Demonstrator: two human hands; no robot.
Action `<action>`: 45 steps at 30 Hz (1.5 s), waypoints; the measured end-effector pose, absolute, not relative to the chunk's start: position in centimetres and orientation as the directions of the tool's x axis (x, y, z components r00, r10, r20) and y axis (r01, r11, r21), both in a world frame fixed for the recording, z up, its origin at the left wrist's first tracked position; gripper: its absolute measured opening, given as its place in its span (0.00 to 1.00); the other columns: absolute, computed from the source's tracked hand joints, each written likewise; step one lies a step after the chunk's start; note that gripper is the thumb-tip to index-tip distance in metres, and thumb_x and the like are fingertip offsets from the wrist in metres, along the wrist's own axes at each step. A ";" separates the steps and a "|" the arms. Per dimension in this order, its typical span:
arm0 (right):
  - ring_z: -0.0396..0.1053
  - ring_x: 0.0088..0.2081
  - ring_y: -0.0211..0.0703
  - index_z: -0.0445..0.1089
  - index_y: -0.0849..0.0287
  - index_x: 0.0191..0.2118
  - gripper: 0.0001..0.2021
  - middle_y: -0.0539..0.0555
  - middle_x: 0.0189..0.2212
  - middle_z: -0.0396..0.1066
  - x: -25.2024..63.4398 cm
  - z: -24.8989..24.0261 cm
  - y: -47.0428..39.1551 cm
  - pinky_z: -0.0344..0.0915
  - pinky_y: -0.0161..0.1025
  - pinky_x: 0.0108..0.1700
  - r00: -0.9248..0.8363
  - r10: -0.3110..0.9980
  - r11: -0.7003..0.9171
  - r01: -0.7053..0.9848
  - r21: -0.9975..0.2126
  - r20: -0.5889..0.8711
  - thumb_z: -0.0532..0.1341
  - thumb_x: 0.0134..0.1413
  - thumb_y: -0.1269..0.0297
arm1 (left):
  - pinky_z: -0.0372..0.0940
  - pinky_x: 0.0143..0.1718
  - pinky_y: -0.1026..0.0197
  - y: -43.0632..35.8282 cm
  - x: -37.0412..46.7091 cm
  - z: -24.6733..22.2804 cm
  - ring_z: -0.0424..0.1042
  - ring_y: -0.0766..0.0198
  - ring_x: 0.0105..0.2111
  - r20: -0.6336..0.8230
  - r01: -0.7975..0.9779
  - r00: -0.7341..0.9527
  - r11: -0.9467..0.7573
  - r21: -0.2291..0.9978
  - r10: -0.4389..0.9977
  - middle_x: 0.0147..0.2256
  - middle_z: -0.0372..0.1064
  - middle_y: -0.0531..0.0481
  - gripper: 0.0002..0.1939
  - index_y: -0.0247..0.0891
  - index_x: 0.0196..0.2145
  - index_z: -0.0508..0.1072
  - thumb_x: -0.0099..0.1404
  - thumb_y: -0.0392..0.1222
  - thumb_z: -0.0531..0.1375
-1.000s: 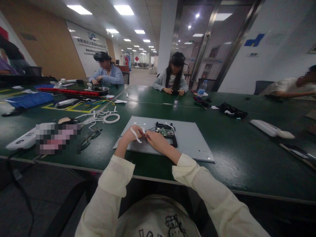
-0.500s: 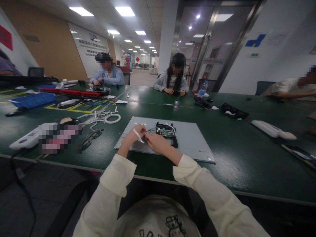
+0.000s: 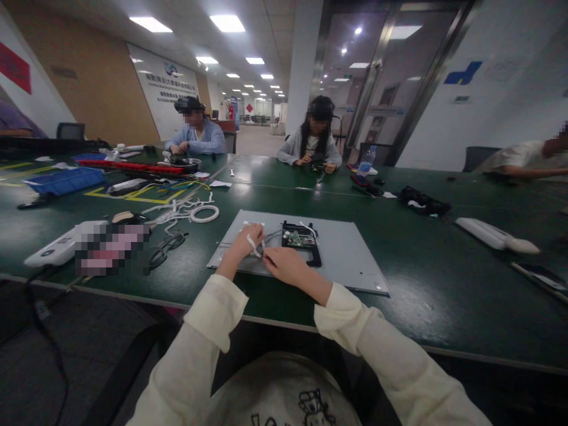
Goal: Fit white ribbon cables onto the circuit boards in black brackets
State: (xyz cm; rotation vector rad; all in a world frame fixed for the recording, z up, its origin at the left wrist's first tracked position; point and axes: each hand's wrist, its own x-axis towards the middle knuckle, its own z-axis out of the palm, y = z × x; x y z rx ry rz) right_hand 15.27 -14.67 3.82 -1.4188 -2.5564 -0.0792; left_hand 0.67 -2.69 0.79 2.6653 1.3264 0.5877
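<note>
A flat grey panel (image 3: 341,254) lies on the green table in front of me. On it sits a black frame (image 3: 314,254) with a green circuit board (image 3: 299,238) and thin dark wires leading left toward my hands. My left hand (image 3: 249,241) is over the panel's left part, fingers closed, with a white strip (image 3: 254,244) lying across it. My right hand (image 3: 284,264) touches the same spot from the right, its fingers pinched by the wires' end. What the fingertips hold is too small to make out.
Left on the table (image 3: 421,296) are white cable strips (image 3: 175,216), a white ring (image 3: 204,214), glasses (image 3: 166,249), a white power strip (image 3: 66,244) and a blue tray (image 3: 66,180). At right lies a white long object (image 3: 483,234). Two people sit opposite, another at far right.
My left hand has turned a little and its white strip now lies closer to the fingers. My right hand stays beside it. The whole view has shifted slightly.
</note>
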 end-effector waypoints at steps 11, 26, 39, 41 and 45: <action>0.67 0.31 0.38 0.68 0.61 0.36 0.08 0.54 0.29 0.70 16.2 3.3 -14.5 0.56 0.33 0.34 -0.450 0.852 0.508 0.833 -0.220 0.268 0.52 0.58 0.67 | 0.61 0.39 0.61 -1.3 -0.2 0.1 0.67 0.61 0.35 0.268 0.698 0.578 -0.637 0.327 0.771 0.32 0.67 0.48 0.07 0.35 0.32 0.69 0.56 0.39 0.59; 0.67 0.30 0.37 0.70 0.61 0.38 0.09 0.54 0.29 0.71 16.4 3.5 -14.6 0.55 0.32 0.34 -0.432 0.861 0.499 0.818 -0.287 0.267 0.53 0.58 0.68 | 0.62 0.37 0.62 -0.3 -0.7 -0.3 0.66 0.64 0.33 0.249 0.620 0.619 -0.658 0.426 0.745 0.30 0.66 0.50 0.04 0.35 0.32 0.68 0.56 0.34 0.56; 0.68 0.36 0.38 0.70 0.61 0.38 0.09 0.54 0.35 0.72 16.4 3.3 -13.9 0.59 0.32 0.39 -0.334 0.858 0.503 0.702 -0.505 0.389 0.53 0.57 0.68 | 0.62 0.36 0.62 -1.9 -0.5 0.8 0.66 0.63 0.32 0.360 0.641 0.559 -0.665 0.383 0.747 0.29 0.66 0.50 0.05 0.36 0.30 0.69 0.58 0.40 0.57; 0.68 0.36 0.37 0.69 0.61 0.38 0.09 0.53 0.34 0.72 16.2 3.5 -13.8 0.60 0.31 0.38 -0.255 0.868 0.484 0.629 -0.609 0.427 0.53 0.58 0.66 | 0.62 0.35 0.61 -2.6 0.3 1.6 0.66 0.63 0.31 0.438 0.644 0.492 -0.653 0.398 0.752 0.30 0.66 0.49 0.06 0.36 0.32 0.68 0.61 0.40 0.53; 0.68 0.28 0.34 0.69 0.62 0.36 0.13 0.51 0.28 0.72 15.7 3.8 -13.8 0.60 0.30 0.33 -0.170 0.924 0.380 0.521 -0.764 0.343 0.51 0.60 0.61 | 0.61 0.36 0.62 -3.8 2.4 3.2 0.66 0.65 0.31 0.593 0.591 0.300 -0.633 0.500 0.747 0.31 0.66 0.49 0.08 0.36 0.34 0.67 0.64 0.39 0.49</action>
